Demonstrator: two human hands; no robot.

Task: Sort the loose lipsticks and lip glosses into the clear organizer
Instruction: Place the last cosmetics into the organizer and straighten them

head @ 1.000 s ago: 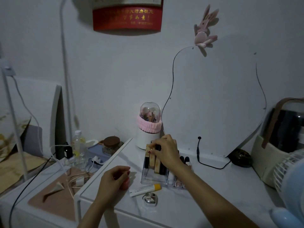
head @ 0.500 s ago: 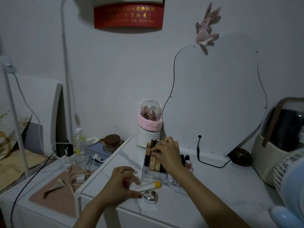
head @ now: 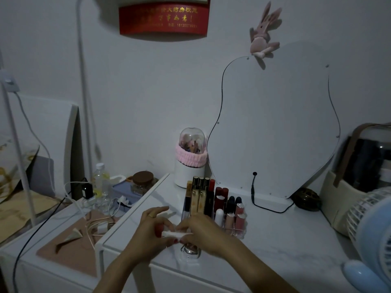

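The clear organizer (head: 238, 232) stands on the white table (head: 285, 240) in front of the mirror, with several lipsticks and lip glosses (head: 203, 195) upright in its slots. Just in front of it my left hand (head: 151, 228) and my right hand (head: 203, 230) meet over a white lip balm tube (head: 172, 234), held level between them. My left hand also keeps a small red-pink item (head: 158, 227) tucked in its fingers. A small shiny silver case (head: 190, 249) lies on the table right under my hands.
A white jar with a pink band and clear dome (head: 190, 163) stands behind the organizer beside the wavy mirror (head: 275, 127). A blue fan (head: 372, 235) and a beige bag (head: 359, 187) sit right. A lower table at left carries cables (head: 95, 225), a bottle (head: 101, 182) and a brown-lidded jar (head: 143, 182).
My right hand has left the organizer's tall lipsticks and come down to the front. My left hand moved right to the lip balm tube, which both hands now hold off the table.
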